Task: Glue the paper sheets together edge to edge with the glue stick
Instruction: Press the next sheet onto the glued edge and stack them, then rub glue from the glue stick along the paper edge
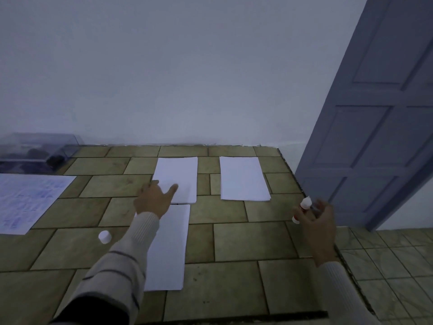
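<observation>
Two white paper sheets lie end to end on the tiled surface: a far sheet [179, 174] and a near sheet [169, 249] whose top edge meets it. My left hand [153, 199] rests with spread fingers on the far sheet's lower left corner, at the seam. A third white sheet [243, 179] lies apart to the right. My right hand [316, 221] grips an uncapped red-and-white glue stick [303, 206] above the surface's right edge. The white glue cap [104, 236] lies left of my left forearm.
A printed sheet [25, 200] lies at the left edge. A clear plastic box [39, 148] stands in the far left corner against the wall. The raised tiled surface ends at the right, beside a grey panelled door [375, 113] and lower floor tiles.
</observation>
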